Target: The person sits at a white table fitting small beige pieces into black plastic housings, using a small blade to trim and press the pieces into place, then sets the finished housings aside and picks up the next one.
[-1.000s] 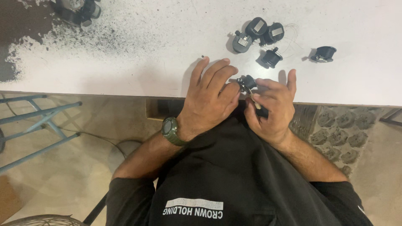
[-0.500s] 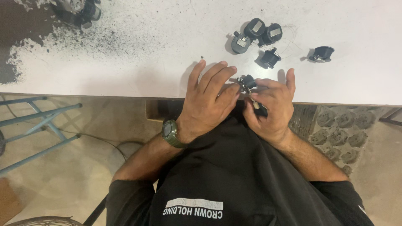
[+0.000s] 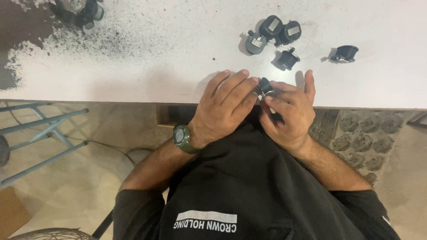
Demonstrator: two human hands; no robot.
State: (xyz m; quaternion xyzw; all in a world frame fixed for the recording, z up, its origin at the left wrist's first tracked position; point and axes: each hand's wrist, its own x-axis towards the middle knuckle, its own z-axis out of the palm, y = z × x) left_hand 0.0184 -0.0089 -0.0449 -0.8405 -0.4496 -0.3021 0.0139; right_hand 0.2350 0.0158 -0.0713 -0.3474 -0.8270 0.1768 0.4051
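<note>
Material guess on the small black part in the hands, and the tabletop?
Small black part, pinched between left hand and right hand: likely moulded plastic, matte black with a dull sheen; too small to be sure. Tabletop: looks like white laminate or painted board, smooth and flat, dusted with dark specks at its left end.

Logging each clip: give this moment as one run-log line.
left hand: on black part | right hand: holds black part | white table: five loose parts beyond

1. Left hand (image 3: 224, 109) and right hand (image 3: 289, 111) together pinch a small black part (image 3: 263, 85) at the white desk (image 3: 169, 66) edge.
2. Four similar black parts (image 3: 278, 38) clustered beyond; another (image 3: 344, 53) apart.
3. Green watch (image 3: 181, 137) on left wrist.
</note>
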